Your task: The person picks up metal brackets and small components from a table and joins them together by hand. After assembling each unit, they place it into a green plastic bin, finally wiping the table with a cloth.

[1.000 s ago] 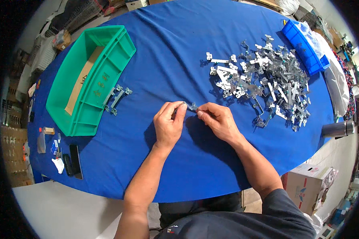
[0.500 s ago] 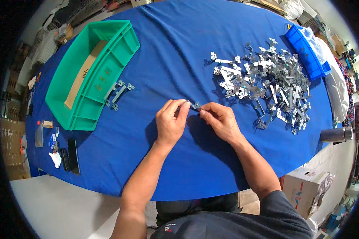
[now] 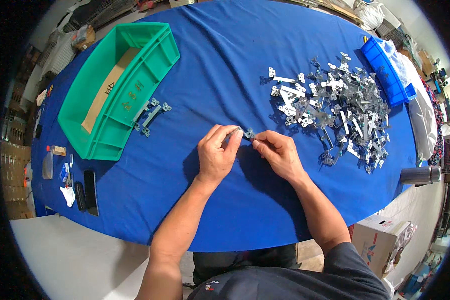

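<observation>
Between my two hands, above the blue cloth, is a small metal bracket [image 3: 248, 133], partly covered by my fingers. My left hand [image 3: 216, 154] pinches one end of it between thumb and fingertips. My right hand [image 3: 279, 154] grips the other end with thumb and forefinger. On the right lies a large heap of similar metal brackets [image 3: 345, 107], jumbled over one another. To the left, a few more brackets [image 3: 151, 116] rest beside the green bin.
A green plastic bin [image 3: 96, 137] with a cardboard strip stands at the left. Far right are a blue bin [image 3: 385, 70] with clear plastic and a metal flask [image 3: 420, 175]. A phone [image 3: 90, 192] and small items lie at the left edge. A carton [image 3: 377, 242] stands below, right.
Both hands stay closed on the bracket, which seems slightly turned between the fingertips. The whole view has shifted a little; the things on the table have not visibly moved.
</observation>
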### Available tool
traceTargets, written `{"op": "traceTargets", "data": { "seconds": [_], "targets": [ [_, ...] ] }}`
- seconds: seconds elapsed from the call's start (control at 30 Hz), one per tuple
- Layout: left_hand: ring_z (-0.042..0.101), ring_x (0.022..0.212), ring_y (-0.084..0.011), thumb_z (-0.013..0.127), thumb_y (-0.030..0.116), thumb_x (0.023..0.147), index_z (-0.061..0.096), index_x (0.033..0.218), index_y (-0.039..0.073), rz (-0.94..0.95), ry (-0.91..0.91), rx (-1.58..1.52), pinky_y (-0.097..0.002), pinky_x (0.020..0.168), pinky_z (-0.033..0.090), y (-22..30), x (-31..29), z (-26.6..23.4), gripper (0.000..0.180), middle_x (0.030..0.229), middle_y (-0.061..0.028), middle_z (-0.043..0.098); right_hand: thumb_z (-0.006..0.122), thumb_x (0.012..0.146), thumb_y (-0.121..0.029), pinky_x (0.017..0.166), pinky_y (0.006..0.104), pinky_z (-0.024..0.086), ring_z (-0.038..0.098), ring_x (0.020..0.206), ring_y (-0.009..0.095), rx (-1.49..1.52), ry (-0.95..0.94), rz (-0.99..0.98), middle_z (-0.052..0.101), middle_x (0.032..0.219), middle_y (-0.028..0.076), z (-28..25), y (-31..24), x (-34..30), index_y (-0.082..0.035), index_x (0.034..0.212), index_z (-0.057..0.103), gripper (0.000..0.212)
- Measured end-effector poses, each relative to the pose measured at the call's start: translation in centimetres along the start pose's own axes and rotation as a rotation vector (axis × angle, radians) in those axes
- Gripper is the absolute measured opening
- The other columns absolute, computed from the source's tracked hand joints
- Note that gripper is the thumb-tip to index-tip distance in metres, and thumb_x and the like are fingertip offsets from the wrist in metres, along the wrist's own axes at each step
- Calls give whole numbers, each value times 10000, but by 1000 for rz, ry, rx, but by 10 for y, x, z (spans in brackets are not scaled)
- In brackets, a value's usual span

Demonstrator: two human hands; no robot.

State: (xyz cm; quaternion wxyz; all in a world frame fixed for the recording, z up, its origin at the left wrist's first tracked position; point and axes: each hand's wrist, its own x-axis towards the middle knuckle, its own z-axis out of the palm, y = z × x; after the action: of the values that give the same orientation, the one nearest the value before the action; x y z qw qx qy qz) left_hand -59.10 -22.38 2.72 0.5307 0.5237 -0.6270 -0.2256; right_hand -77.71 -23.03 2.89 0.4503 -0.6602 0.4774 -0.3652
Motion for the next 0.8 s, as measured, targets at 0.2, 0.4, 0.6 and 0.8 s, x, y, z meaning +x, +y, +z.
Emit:
{"op": "traceTargets", "data": {
  "seconds": [0.2, 0.4, 0.6, 0.8],
  "targets": [
    [626, 671, -128, 696, 89, 925, 694, 953, -20, 31, -1, -9, -282, 600, 492, 1, 0, 0, 113, 796, -86, 674, 681, 935, -148, 608, 302, 481, 605, 667, 129, 20, 10, 46, 662, 764, 85, 0, -6, -1, 1, 1009, 689, 166],
    [634, 676, -146, 700, 102, 922, 697, 933, -10, 43, 7, 8, -297, 607, 497, -2, -1, 1, 113, 803, -90, 674, 684, 934, -151, 599, 299, 473, 598, 662, 124, 17, 8, 31, 652, 750, 72, 0, -1, 0, -3, 997, 690, 160],
    [679, 723, -270, 700, 129, 913, 694, 916, 15, -13, -53, 31, -359, 637, 529, 3, 0, 0, 114, 823, -113, 682, 690, 930, -155, 591, 296, 462, 578, 652, 116, 27, 8, 82, 638, 739, 66, -1, 0, -1, -3, 995, 688, 166],
    [676, 717, -273, 701, 136, 917, 693, 920, 11, 14, 1, -1, -356, 634, 527, -1, 0, 0, 125, 820, -118, 680, 686, 934, -161, 593, 295, 464, 579, 649, 116, 9, 28, 19, 640, 738, 65, 1, 5, 0, -8, 999, 691, 165]
  ]
}}
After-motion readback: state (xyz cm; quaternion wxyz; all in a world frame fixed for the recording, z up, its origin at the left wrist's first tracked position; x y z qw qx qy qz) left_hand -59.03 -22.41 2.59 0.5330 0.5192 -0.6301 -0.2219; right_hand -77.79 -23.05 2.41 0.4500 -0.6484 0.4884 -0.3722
